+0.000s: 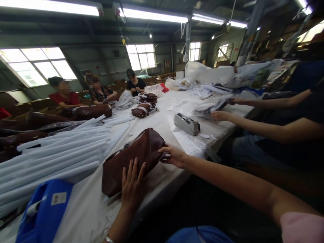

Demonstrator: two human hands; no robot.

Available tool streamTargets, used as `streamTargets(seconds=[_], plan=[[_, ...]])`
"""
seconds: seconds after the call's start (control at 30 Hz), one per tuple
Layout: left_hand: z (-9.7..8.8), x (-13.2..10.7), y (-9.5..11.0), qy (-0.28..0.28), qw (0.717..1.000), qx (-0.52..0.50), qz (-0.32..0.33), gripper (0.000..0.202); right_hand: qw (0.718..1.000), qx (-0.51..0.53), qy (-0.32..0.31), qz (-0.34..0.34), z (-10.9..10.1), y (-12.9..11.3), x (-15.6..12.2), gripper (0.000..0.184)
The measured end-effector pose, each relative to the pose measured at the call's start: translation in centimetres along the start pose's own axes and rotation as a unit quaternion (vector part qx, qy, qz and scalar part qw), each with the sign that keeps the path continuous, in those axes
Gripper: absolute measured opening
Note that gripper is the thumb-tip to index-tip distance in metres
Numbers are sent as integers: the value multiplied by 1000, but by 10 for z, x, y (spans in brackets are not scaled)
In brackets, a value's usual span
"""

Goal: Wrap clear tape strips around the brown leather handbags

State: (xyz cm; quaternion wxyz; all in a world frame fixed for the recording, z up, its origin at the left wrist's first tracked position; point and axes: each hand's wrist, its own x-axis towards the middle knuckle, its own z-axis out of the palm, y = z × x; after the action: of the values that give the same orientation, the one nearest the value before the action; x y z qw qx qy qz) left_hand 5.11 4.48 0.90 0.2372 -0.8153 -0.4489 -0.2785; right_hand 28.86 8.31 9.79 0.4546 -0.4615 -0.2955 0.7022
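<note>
A brown leather bag (pixel 131 158) lies on its side on the white-covered table (pixel 88 206) right in front of me. My left hand (pixel 132 185) rests flat on the near side of the bag, fingers stretched out. My right hand (pixel 173 155) grips the bag's right end, fingers curled round its edge.
A pile of long white tubes (pixel 58 152) lies to the left, with a blue plastic container (pixel 43 212) at the near left. A grey box (pixel 186 124), more brown bags (pixel 143 109) and plastic sheets lie further along. A neighbour's arms (pixel 253 123) reach in from the right; several people sit at the far left.
</note>
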Motion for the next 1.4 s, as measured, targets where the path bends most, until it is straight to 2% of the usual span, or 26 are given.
streamTargets(seconds=[0.1,0.17,0.23,0.27,0.3,0.33,0.4,0.43,0.47,0.5,0.6,0.67,0.77,0.87,0.93,0.97,1.03,1.1,1.13,1.2,1.23,1.27,1.33,1.4], plan=[[3,1,-2,34,999,19,-14,72,1000,-2,-5,8,7,-4,-5,31],[4,2,-4,38,999,16,-22,71,999,-21,-27,2,4,-7,-8,31],[2,5,-5,41,999,6,-32,70,989,-113,-86,-47,-12,-12,-7,33],[0,6,-6,41,999,1,-36,70,970,-198,-106,-95,-25,-16,-5,35],[-2,7,-7,42,998,-4,-39,70,932,-310,-101,-158,-42,-20,-2,38],[-3,9,-8,42,998,-9,-40,70,875,-426,-70,-221,-61,-25,3,40],[-6,12,-10,42,998,-18,-43,70,721,-614,64,-315,-104,-32,15,40],[-8,13,-11,43,998,-23,-47,70,679,-650,110,-324,-125,-34,22,41],[-8,14,-12,45,997,-26,-52,70,651,-673,139,-323,-145,-34,27,43],[-9,15,-12,47,997,-29,-57,70,636,-686,156,-317,-162,-33,33,44],[-9,14,-12,56,996,-33,-68,70,619,-705,166,-304,-194,-25,45,38],[-7,12,-10,56,996,-29,-63,71,612,-709,161,-312,-202,-20,50,29],[-4,8,-7,47,997,-21,-49,71,612,-698,156,-338,-198,-23,57,22],[-1,6,-7,46,998,-17,-49,70,618,-674,162,-370,-179,-36,59,22],[-1,8,-8,53,997,-18,-59,70,621,-659,160,-393,-157,-41,54,24],[-2,9,-9,57,996,-22,-66,71,633,-645,150,-401,-143,-41,49,24],[-4,14,-12,63,994,-30,-80,72,690,-601,96,-393,-113,-33,34,23],[-7,19,-14,69,993,-35,-93,73,758,-560,-10,-335,-87,-19,14,21],[-9,22,-16,71,992,-36,-98,73,780,-550,-78,-290,-77,-12,5,22],[-12,27,-18,71,991,-38,-105,75,790,-548,-184,-203,-62,-2,-6,27],[-14,29,-20,70,991,-39,-108,76,793,-548,-199,-179,-57,1,-7,30],[-15,31,-21,68,991,-41,-111,78,798,-547,-181,-176,-54,3,-5,32],[-16,33,-23,66,990,-46,-118,79,805,-542,-77,-226,-51,8,9,33],[-16,33,-23,66,989,-51,-124,79,788,-547,16,-281,-49,17,30,38]])
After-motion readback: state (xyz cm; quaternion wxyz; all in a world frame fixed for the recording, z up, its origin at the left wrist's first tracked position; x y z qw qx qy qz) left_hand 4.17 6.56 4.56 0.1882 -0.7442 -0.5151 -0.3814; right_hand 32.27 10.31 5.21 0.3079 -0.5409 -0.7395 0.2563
